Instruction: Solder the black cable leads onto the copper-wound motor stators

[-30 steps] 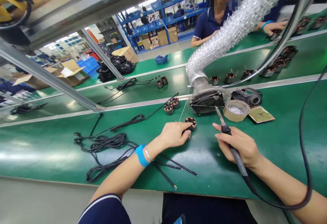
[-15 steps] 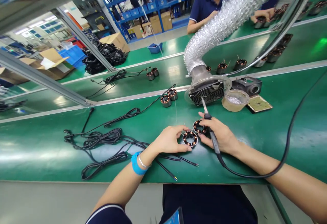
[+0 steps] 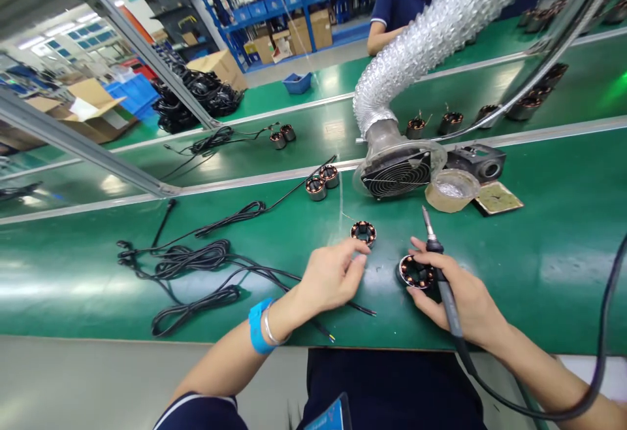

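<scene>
My right hand (image 3: 458,289) grips a soldering iron (image 3: 447,296) whose metal tip points up and away from me. The same hand's thumb and fingers also hold the rim of a motor stator (image 3: 415,273) with copper windings, low over the green bench. My left hand (image 3: 336,273) has its thumb and forefinger slightly apart, with nothing visible between them. Just beyond its fingertips sits a second motor stator (image 3: 363,234), a thin wire sticking out at its upper left. Whether the forefinger touches its rim is hard to tell. Stripped ends of black cables (image 3: 289,280) pass under my left hand.
Two more stators (image 3: 316,188) stand by the rail. A fume extractor (image 3: 399,175) with a silver duct (image 3: 421,38) stands ahead, beside a round tub (image 3: 451,191) and a square sponge tray (image 3: 498,198). Coiled black cables (image 3: 196,257) lie left. Across the bench sits a co-worker (image 3: 401,5).
My right hand has moved right and nearer with the iron and its stator. The other stator now lies farther away, and my left hand has come off it.
</scene>
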`<state>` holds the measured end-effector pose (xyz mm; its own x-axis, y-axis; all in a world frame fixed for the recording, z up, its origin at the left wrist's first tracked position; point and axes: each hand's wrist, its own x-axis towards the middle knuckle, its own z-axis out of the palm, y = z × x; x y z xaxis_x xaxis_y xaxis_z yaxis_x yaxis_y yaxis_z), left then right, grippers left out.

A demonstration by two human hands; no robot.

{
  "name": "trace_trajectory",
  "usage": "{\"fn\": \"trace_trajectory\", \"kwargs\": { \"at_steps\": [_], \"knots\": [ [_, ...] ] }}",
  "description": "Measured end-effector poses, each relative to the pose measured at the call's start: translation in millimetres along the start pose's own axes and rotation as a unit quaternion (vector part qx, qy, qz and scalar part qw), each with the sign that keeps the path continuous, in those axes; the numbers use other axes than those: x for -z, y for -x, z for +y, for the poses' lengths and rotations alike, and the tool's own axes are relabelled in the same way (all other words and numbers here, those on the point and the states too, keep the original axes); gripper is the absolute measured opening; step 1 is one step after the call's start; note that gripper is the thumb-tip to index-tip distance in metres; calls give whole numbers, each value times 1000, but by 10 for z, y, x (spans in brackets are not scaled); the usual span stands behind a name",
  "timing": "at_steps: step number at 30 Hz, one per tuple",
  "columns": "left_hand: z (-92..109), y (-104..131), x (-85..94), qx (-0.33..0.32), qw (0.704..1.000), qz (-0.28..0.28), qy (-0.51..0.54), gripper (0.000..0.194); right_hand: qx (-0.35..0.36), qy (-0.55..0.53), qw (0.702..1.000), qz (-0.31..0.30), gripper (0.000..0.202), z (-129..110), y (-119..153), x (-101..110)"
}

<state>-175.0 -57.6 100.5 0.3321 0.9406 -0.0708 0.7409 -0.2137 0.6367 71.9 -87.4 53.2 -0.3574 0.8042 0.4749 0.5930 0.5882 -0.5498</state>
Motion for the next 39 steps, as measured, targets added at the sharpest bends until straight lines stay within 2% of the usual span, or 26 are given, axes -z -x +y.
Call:
{"fn": "trace_trajectory", "kwargs": {
  "at_steps": [3, 6, 8, 10, 13, 15, 16, 19, 21, 22, 24, 26, 28, 31, 32, 34, 37, 39],
  "knots": [
    [28, 46, -132, -37, 992, -109, -45, 35, -20, -44, 999, -5, 42, -94, 20, -63],
    [-23, 14, -191, -16, 989, -142, -35, 25, -32, -76, 997, -6, 41, -133, 39, -99],
    [-45, -39, -160, 10, 985, -168, 48, 21, -36, -83, 996, -5, 42, -139, 48, -112],
    [-16, -113, -115, 58, 963, -189, 180, 18, -37, -84, 996, -6, 42, -140, 51, -119],
    [120, -232, -107, 148, 905, -178, 358, 14, -36, -80, 996, -6, 41, -138, 48, -125],
    [217, -276, -141, 173, 882, -159, 409, 15, -32, -77, 996, -5, 41, -136, 47, -132],
    [249, -281, -159, 170, 884, -148, 410, 18, -30, -76, 997, -3, 41, -136, 48, -138],
    [245, -237, -174, 132, 924, -137, 332, 34, -19, -76, 997, 4, 41, -137, 54, -156],
    [179, -189, -142, 121, 941, -168, 268, 38, -12, -77, 997, 6, 41, -141, 60, -164],
    [143, -168, -118, 126, 939, -193, 253, 36, -12, -78, 997, 6, 41, -144, 63, -167],
    [95, -136, -66, 150, 923, -239, 263, 26, -16, -78, 997, 5, 40, -149, 67, -167],
    [100, -118, -32, 178, 897, -260, 309, 16, -18, -77, 997, 5, 41, -152, 68, -164],
    [158, -110, -34, 204, 871, -246, 374, 14, -15, -70, 997, 7, 41, -151, 66, -162],
    [263, -110, -94, 219, 847, -199, 441, 25, -13, -54, 998, 15, 42, -147, 61, -171],
    [283, -107, -118, 212, 850, -192, 443, 29, -14, -49, 999, 20, 42, -145, 59, -177],
    [284, -81, -145, 172, 878, -176, 411, 37, -15, -39, 999, 33, 41, -144, 58, -193],
    [230, 31, -115, 109, 941, -140, 289, 45, -12, -27, 998, 56, 39, -151, 59, -218],
    [206, 141, -68, 107, 963, -151, 197, 42, -14, -23, 998, 63, 39, -159, 62, -229]
  ]
}}
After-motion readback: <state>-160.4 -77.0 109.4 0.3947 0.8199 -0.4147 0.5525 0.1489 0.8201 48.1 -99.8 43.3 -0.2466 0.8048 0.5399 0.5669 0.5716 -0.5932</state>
